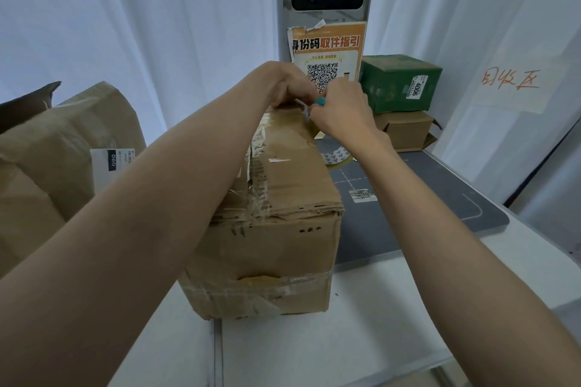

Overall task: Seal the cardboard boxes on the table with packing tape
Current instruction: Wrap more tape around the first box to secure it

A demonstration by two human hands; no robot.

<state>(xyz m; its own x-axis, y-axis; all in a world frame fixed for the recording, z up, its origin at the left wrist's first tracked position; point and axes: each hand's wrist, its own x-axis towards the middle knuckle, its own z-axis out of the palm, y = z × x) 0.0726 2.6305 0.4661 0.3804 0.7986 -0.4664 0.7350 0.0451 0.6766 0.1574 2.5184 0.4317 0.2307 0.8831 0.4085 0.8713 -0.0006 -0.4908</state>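
Both hands meet at the far top edge of the box, which stands on the white surface directly under and in front of the outstretched arms. The left hand has its fingers curled down onto that far edge, pressing or pinching something there; what exactly, I cannot tell. The right hand is curled round a small teal-tipped tool, its tip touching the left hand's fingers just above the box edge. A strip of clear tape runs along the top of the box from the near edge up toward the hands, wrinkled and shiny.

Just below the right wrist, beside the box, a tape roll lies on a grey mat. Beyond the right hand a green box sits on a small brown box. Left of the left forearm leans a large brown parcel with a white label. Behind the hands hangs an orange notice with a QR code.
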